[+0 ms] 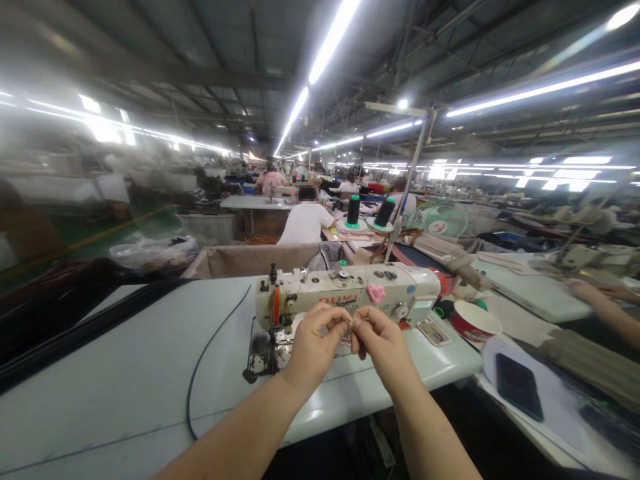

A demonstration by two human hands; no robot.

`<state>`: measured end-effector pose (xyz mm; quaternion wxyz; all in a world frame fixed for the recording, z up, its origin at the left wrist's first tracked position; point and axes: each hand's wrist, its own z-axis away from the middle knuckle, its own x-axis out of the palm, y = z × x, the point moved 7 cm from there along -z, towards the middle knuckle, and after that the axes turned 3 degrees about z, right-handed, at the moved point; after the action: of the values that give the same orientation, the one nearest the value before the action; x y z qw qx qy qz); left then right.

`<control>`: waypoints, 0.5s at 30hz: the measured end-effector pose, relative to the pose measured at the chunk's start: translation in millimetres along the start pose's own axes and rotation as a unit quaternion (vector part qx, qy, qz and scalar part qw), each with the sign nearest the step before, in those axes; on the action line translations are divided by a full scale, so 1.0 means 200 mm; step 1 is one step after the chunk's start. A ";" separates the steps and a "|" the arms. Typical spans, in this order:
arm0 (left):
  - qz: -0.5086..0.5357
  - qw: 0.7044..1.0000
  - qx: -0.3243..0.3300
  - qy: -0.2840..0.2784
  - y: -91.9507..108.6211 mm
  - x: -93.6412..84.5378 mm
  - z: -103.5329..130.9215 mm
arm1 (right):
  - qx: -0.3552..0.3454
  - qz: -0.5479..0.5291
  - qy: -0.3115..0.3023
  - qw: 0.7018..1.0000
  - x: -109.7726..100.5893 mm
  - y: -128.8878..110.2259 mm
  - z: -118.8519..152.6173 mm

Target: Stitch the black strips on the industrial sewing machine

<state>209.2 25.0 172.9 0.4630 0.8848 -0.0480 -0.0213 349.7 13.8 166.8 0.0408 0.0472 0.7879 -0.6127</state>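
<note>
My left hand (320, 337) and my right hand (380, 337) meet at the fingertips in front of an industrial sewing machine (310, 290). Both are closed in a pinch, thumbs against forefingers. Whatever lies between the fingertips is too small to make out. The machine's needle and presser foot area (281, 343) is to the left of my left hand, partly covered by it. A pink clip-like piece (376, 293) sits on the machine body just above my right hand. A dark cord (200, 363) curves over the white table (135, 360) on the left.
Two black thread cones (353, 212) stand behind the machine, near a green fan (437, 219). To the right are a red-and-white bowl (475, 323) and a dark phone (519, 387) on paper. A co-worker in white (306, 223) sits ahead; another person's arm (607, 307) reaches in at right.
</note>
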 end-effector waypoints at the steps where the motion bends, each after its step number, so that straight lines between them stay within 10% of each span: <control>1: 0.038 0.999 -0.025 -0.004 -0.02 0.01 0.00 | -0.023 -0.002 0.007 1.000 -0.01 -0.02 0.01; 9: 0.375 0.896 -0.229 0.069 -0.18 0.09 0.02 | -0.312 0.247 0.083 0.914 0.00 -0.24 0.12; 15: 0.456 0.836 -0.290 0.097 -0.23 0.12 0.06 | -0.379 0.303 0.119 0.866 0.06 -0.23 0.15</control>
<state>236.1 39.1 129.3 0.6583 0.5850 -0.3925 0.2652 332.0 -26.3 203.0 0.1447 0.3374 0.9051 -0.2145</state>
